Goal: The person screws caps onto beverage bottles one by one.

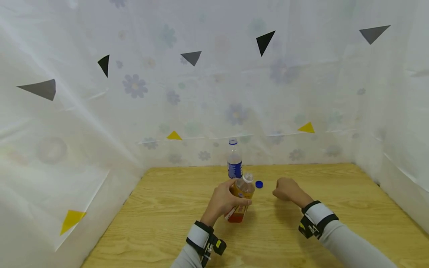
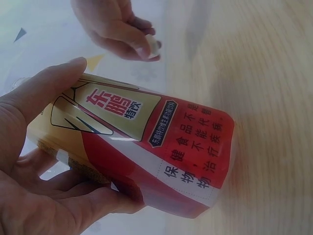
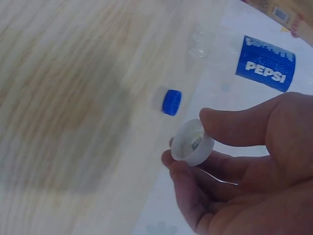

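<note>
My left hand (image 1: 222,201) grips a drink bottle (image 2: 146,132) with a red and gold label, thumb on one side and fingers round the other. The bottle leans in the head view, and its uncapped mouth (image 1: 248,176) points up. My right hand (image 1: 289,190) pinches a white bottle cap (image 3: 193,143) between thumb and fingertips, hollow side showing in the right wrist view. Between the hands and a little farther back, a blue cap (image 1: 259,184) lies on the table. Behind the held bottle stands a clear uncapped Pepsi bottle (image 1: 234,163) with a blue label.
The wood-grain table (image 1: 161,223) reaches back to a white flowered plastic sheet (image 1: 207,93), which also hangs at both sides. Black, grey and yellow triangles are stuck on the sheet. A strapped wrist camera (image 1: 211,243) sits on the left forearm, another (image 1: 311,225) on the right.
</note>
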Available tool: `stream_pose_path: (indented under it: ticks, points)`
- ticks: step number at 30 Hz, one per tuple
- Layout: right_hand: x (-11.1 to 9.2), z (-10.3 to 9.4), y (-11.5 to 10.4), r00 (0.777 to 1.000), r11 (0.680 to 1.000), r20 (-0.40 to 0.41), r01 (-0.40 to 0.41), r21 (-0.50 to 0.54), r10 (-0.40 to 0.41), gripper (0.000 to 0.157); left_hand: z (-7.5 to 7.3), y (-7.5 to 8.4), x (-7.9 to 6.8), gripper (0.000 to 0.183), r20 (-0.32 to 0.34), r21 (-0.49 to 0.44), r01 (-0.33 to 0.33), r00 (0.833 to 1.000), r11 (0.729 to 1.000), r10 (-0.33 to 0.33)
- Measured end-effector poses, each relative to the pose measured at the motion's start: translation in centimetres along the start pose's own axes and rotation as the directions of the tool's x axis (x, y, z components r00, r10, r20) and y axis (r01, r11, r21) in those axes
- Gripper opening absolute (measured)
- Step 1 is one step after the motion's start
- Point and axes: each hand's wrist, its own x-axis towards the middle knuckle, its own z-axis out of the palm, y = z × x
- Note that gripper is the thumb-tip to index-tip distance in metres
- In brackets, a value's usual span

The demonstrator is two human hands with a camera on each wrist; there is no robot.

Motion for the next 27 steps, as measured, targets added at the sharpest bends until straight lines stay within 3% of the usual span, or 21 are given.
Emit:
stream_pose_path:
  ticks: [4, 7, 14, 22, 27]
  points:
    - [-0.2, -0.9, -1.4, 0.996, 0.999, -0.086, 0.017, 0.036, -0.014, 0.012, 0.1, -0.1, 0.1, 0.075, -0.001, 0.006, -0.013, 1.000, 1.000, 0.013]
    - [-0.5, -1.8, -2.9, 0.985, 0.995, -0.162, 0.066, 0.071, -0.054, 0.022, 0.1, 0.0, 0.0, 0.074, -0.001, 0.006, -0.019, 1.000, 1.000, 0.019]
    - [-1.8, -3.7, -6.6, 0.932, 0.961, -0.322, 0.227, 0.155, -0.169, 0.021, 0.0, 0.1, 0.1, 0.068, 0.004, -0.002, -0.026, 1.000, 1.000, 0.026]
    - [-3.2, -3.9, -9.0, 0.902, 0.927, -0.344, 0.334, 0.173, -0.260, 0.022, 0.1, 0.1, 0.1, 0.065, 0.014, -0.020, -0.034, 0.999, 0.999, 0.034]
    - [-3.5, -3.3, -9.6, 0.892, 0.926, -0.348, 0.353, 0.134, -0.289, 0.025, 0.0, 0.0, 0.0, 0.062, 0.015, -0.012, -0.031, 0.999, 0.999, 0.031]
